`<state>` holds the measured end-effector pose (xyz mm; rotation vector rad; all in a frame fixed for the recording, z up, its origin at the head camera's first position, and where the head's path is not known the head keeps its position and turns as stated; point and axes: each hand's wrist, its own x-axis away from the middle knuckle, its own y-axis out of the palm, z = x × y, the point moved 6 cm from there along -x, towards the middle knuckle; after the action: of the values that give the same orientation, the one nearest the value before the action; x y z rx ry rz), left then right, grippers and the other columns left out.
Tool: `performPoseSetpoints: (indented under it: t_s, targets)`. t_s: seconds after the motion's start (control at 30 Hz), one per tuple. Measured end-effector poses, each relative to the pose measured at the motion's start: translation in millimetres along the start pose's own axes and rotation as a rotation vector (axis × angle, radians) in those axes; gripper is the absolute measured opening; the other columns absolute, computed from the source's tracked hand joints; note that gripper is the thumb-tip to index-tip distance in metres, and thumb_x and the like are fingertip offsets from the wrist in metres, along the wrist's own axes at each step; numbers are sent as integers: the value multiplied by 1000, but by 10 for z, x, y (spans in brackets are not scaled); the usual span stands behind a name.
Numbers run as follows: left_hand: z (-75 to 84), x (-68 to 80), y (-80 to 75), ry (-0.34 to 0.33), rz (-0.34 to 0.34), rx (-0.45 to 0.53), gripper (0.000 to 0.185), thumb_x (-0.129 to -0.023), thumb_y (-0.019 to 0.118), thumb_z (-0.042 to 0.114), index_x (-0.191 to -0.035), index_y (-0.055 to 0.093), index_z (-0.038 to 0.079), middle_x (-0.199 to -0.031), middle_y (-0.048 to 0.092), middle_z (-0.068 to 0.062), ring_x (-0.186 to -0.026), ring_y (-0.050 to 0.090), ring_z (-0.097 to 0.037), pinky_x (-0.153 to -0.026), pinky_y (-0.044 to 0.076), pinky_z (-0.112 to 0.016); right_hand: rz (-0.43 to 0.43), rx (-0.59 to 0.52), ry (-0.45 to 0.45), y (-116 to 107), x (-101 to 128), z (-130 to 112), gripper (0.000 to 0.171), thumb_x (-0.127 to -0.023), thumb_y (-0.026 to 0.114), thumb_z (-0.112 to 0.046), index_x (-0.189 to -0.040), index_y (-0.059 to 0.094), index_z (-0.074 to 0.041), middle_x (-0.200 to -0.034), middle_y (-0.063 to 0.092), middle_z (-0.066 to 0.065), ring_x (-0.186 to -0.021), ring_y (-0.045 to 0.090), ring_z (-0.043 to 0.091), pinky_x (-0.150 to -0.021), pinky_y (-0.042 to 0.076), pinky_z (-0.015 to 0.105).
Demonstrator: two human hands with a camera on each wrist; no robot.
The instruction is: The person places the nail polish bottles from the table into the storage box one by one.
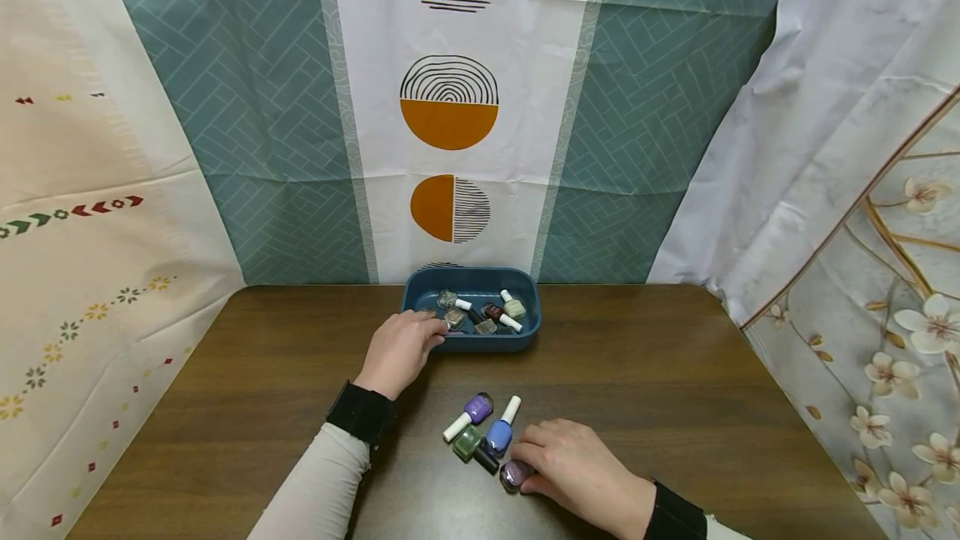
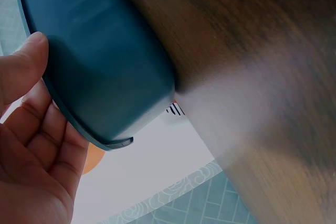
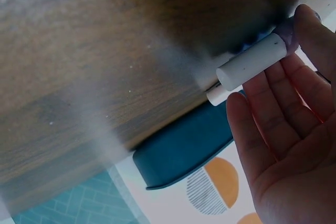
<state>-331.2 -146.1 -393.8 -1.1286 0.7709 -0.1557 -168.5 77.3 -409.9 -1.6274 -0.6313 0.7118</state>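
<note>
My left hand is at the front left corner of a blue bin, its fingers over the rim. In the left wrist view the thumb lies against the outside of the bin wall; the fingertips are hidden behind the rim. My right hand pinches a dusky purple nail polish bottle low at the table; its white cap shows in the right wrist view. Close by lie a violet nail polish, a blue nail polish and a green nail polish with a black cap.
Inside the bin are several nail polish bottles, among them a dark red one and a pale one. The bin stands near the far edge of the wooden table. Patterned curtains hang behind and at both sides.
</note>
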Motion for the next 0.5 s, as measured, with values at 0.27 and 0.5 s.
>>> performPoseSetpoints:
  t_s: [0.27, 0.5]
  targets:
    - [0, 8, -7, 1, 6, 14, 7, -97, 87, 10, -102, 85, 14, -95, 77, 0, -86, 70, -25, -80, 58, -44, 0, 16, 6, -49, 0, -11, 27, -98, 87, -35, -120, 79, -21, -105, 67, -14, -93, 59, -1, -85, 57, 27]
    - [9, 1, -13, 4, 4, 10, 7, -97, 86, 10, -102, 85, 14, -95, 77, 0, -86, 70, -25, -80, 58, -44, 66, 68, -18, -137, -11, -36, 29, -94, 92, -35, -116, 80, -20, -102, 68, -13, -91, 61, 0, -83, 58, 27]
